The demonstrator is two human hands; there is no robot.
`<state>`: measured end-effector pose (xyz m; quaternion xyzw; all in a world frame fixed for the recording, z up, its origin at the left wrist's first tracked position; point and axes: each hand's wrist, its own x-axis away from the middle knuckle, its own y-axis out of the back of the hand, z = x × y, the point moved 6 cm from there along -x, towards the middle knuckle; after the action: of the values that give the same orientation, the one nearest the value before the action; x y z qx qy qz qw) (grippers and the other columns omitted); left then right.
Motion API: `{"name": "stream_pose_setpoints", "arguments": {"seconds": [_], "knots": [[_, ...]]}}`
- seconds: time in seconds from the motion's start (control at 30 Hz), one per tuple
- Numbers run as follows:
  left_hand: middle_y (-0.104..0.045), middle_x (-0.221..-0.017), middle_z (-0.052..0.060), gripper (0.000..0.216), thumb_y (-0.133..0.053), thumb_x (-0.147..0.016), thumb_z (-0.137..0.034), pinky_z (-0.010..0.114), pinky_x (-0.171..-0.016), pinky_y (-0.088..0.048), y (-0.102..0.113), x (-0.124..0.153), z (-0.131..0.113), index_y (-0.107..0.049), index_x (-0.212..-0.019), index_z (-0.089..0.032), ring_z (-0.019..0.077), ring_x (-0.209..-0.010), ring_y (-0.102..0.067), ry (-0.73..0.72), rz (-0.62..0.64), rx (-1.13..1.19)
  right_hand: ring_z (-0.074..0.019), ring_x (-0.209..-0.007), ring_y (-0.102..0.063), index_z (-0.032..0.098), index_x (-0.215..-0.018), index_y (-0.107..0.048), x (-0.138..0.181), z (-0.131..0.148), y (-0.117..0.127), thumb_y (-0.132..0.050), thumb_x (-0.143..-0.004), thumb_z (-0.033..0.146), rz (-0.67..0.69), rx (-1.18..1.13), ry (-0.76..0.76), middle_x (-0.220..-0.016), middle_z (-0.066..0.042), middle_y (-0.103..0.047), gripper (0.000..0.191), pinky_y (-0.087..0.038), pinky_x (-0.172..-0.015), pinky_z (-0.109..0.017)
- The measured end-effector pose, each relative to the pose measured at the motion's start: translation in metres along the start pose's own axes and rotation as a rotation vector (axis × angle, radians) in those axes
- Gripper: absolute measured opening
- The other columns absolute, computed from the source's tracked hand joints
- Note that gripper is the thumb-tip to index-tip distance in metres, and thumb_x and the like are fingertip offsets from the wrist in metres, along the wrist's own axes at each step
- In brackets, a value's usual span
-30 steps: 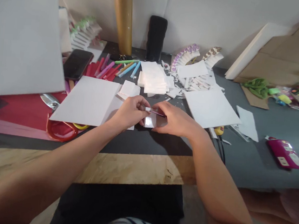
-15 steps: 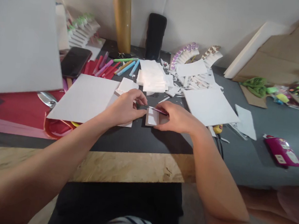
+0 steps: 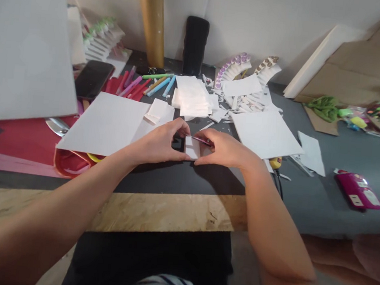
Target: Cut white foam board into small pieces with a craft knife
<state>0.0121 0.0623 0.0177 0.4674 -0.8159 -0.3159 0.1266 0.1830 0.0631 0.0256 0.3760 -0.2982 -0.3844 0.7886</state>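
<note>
Between my two hands is a small white rectangular block (image 3: 192, 147), which looks like stacked card or foam pieces, low over the dark tabletop. My left hand (image 3: 159, 143) pinches it from the left, thumb at the near edge and fingers at the far edge. My right hand (image 3: 224, 149) curls around its right side, thumb near the front corner. A slim dark-pink, stick-like tool (image 3: 203, 140) lies in the right fingers, along the block's far edge. I cannot make out its tip.
White sheets (image 3: 268, 132) flank my hands. Behind are a stack of white pieces (image 3: 194, 96), white scraps (image 3: 247, 104) and coloured tubes (image 3: 160, 86). A phone (image 3: 93, 79), gold bottle (image 3: 152, 27) and black case (image 3: 195, 44) stand farther back; a magenta pouch (image 3: 358, 190) lies right.
My left hand has moved right and its thumb has come onto the block's near edge. The dark end of the tool no longer shows in the left fingers.
</note>
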Motion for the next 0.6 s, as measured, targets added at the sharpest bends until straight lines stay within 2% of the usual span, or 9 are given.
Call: {"name": "stream_pose_setpoints", "arguments": {"seconds": [0.13, 0.3, 0.4, 0.47, 0.6], "knots": [[-0.064, -0.115, 0.006, 0.049, -0.078, -0.072, -0.038, 0.034, -0.087, -0.047, -0.001, 0.0, -0.001, -0.06, -0.114, -0.022, 0.0233, -0.099, -0.06, -0.036, 0.021, -0.093, -0.0279, -0.105, -0.065, 0.023, -0.133, -0.06, 0.001, -0.004, 0.001, -0.085, -0.068, 0.044, 0.008, -0.1, 0.004, -0.127, -0.012, -0.066, 0.073, -0.051, -0.081, -0.036], [-0.064, -0.114, 0.007, 0.04, -0.074, -0.076, -0.038, 0.037, -0.092, -0.046, -0.003, -0.001, -0.005, -0.065, -0.112, -0.021, 0.0272, -0.108, -0.058, -0.124, 0.067, -0.154, -0.0212, -0.087, -0.064, 0.02, -0.124, -0.064, 0.003, -0.014, 0.008, -0.076, -0.073, 0.027, -0.014, -0.215, -0.012, -0.104, -0.007, -0.069, 0.053, -0.05, -0.073, -0.031], [-0.065, -0.113, 0.007, 0.04, -0.075, -0.077, -0.039, 0.037, -0.091, -0.046, -0.002, -0.001, -0.006, -0.065, -0.111, -0.02, 0.027, -0.108, -0.058, -0.136, 0.078, -0.144, -0.0179, -0.074, -0.061, 0.022, -0.116, -0.068, 0.006, -0.023, 0.014, -0.074, -0.074, 0.026, -0.037, -0.227, -0.09, -0.088, -0.003, -0.067, 0.042, -0.046, -0.063, -0.029], [-0.064, -0.116, 0.007, 0.041, -0.075, -0.078, -0.04, 0.038, -0.092, -0.046, -0.002, -0.001, -0.005, -0.065, -0.113, -0.02, 0.0272, -0.109, -0.057, -0.137, 0.085, -0.148, -0.0174, -0.068, -0.058, 0.023, -0.116, -0.069, 0.009, -0.028, 0.016, -0.075, -0.075, 0.028, -0.029, -0.199, -0.156, -0.083, -0.002, -0.065, 0.042, -0.043, -0.059, -0.029], [-0.061, -0.122, 0.009, 0.039, -0.071, -0.082, -0.037, 0.04, -0.099, -0.045, -0.006, 0.002, -0.007, -0.063, -0.116, -0.02, 0.0286, -0.117, -0.055, -0.181, 0.094, -0.199, -0.0221, -0.084, -0.065, 0.024, -0.122, -0.066, 0.012, -0.027, 0.015, -0.081, -0.071, 0.03, 0.002, -0.137, -0.136, -0.103, -0.006, -0.071, 0.054, -0.047, -0.067, -0.032]]}}
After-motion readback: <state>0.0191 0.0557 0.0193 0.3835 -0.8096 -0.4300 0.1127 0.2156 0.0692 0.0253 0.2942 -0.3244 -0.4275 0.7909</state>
